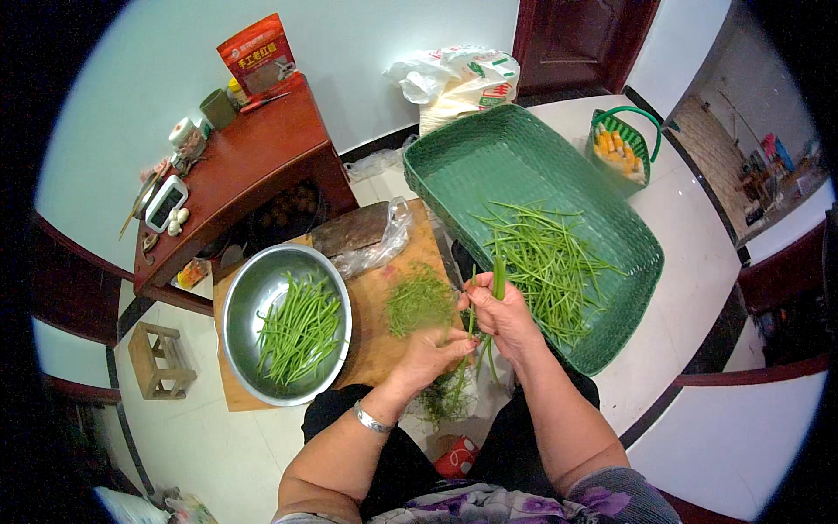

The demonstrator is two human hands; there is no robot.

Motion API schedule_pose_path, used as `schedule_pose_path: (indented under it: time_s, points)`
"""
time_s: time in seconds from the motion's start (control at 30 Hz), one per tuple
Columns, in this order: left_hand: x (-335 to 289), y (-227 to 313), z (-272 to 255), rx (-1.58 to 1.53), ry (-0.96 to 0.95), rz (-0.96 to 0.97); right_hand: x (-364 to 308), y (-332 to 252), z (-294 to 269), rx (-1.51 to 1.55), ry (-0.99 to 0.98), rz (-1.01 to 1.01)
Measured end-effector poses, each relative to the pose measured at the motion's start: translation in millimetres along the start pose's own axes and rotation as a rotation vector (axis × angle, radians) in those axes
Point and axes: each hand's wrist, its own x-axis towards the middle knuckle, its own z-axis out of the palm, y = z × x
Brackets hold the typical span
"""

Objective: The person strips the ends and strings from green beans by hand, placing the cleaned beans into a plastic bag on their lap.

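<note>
My right hand (pixel 502 314) is closed round several long, thin green beans (pixel 498 278), their ends sticking out above and below the fingers. Just left of it and lower, my left hand (pixel 436 356), a silver bangle on its wrist, pinches at a bean hanging between the two hands. Under and beyond the hands, a fluffy heap of fine green trimmings (pixel 417 301) lies on a wooden board (pixel 367 301). On the left, a steel bowl (pixel 236 327) holds straight green beans. To the right, a large green woven tray (pixel 463 157) contains a loose pile of beans.
A plastic bag (pixel 388 244) lies on the board's far edge. Behind stands a red-brown cabinet (pixel 253 140) bearing jars and a red packet (pixel 257 54). A green basket (pixel 624 179) of yellow-and-white things stands far right, a wooden stool (pixel 157 362) left. More scraps (pixel 445 397) lie between my knees.
</note>
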Motion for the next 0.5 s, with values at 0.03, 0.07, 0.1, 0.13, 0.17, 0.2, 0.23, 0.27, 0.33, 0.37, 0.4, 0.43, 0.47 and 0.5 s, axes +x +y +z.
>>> schedule_pose_path:
  time_s: [0.03,0.07,0.1,0.13,0.17,0.2,0.23,0.27,0.33,0.37,0.4,0.43,0.47,0.5]
  points:
    - [-1,4,1,-0.010,0.019,-0.001,0,2,-1,-0.044,0.021,0.001]
    - [-2,7,0,-0.020,0.039,-0.003,0,4,-1,-0.089,0.043,0.001]
    - [-1,10,-2,-0.014,0.093,0.062,0,6,-1,-0.134,0.064,0.002]
    - [0,14,-6,-0.008,0.148,0.128,-1,5,1,-0.168,0.060,0.005]
    - [0,16,-8,-0.002,0.204,0.194,-3,2,5,-0.201,0.056,0.008]
    - [0,16,-9,-0.099,0.188,0.224,-4,-1,7,-0.235,0.052,0.010]
    - [-1,17,-10,-0.080,0.212,0.196,-6,-3,9,-0.245,0.048,0.013]
    - [-4,19,-12,-0.060,0.236,0.168,-7,-5,9,-0.254,0.045,0.016]
    - [-5,24,-17,-0.075,0.278,0.139,-6,-2,8,-0.311,0.018,-0.014]
    - [-3,26,-21,-0.109,0.296,0.139,-4,4,5,-0.359,-0.005,-0.045]
    - [-2,28,-22,-0.143,0.314,0.138,-3,8,3,-0.406,-0.028,-0.077]
    - [-1,23,-24,-0.129,0.325,0.162,-3,9,6,-0.433,-0.049,-0.065]
    - [4,14,-27,-0.115,0.337,0.185,-5,8,9,-0.460,-0.071,-0.053]
    - [5,9,-28,-0.100,0.348,0.209,-6,7,12,-0.487,-0.092,-0.041]
